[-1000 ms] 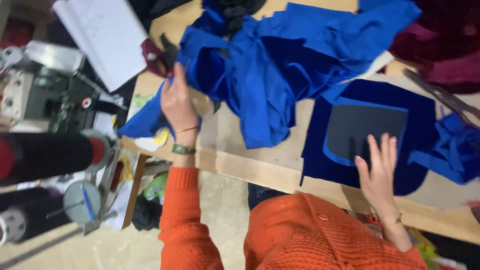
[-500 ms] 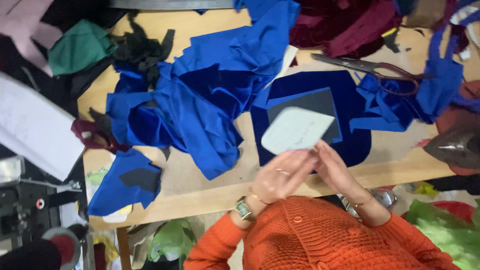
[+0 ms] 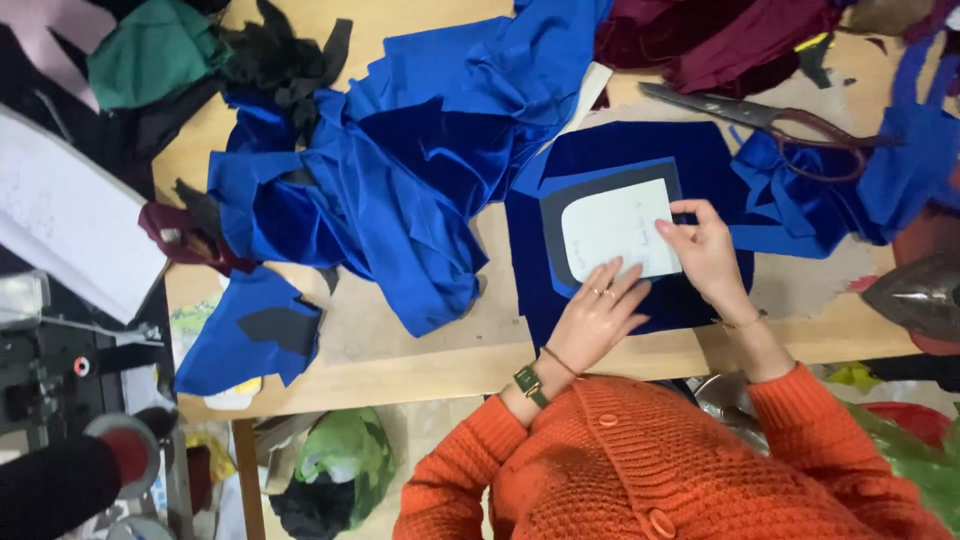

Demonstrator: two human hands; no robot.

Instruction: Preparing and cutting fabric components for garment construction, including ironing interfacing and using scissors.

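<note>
Here, flat open fingers of both hands press a pale, round-cornered paper pattern (image 3: 617,231) onto dark blue fabric (image 3: 640,150).

One head-worn camera looks steeply down, from close above, onto the wooden table (image 3: 400,345).

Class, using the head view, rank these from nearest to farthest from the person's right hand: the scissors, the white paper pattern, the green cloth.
1. White paper pattern: under the right hand, touching its fingers.
2. Scissors: on the table beyond the hand, toward the top right.
3. Green cloth: far top-left corner.
</note>
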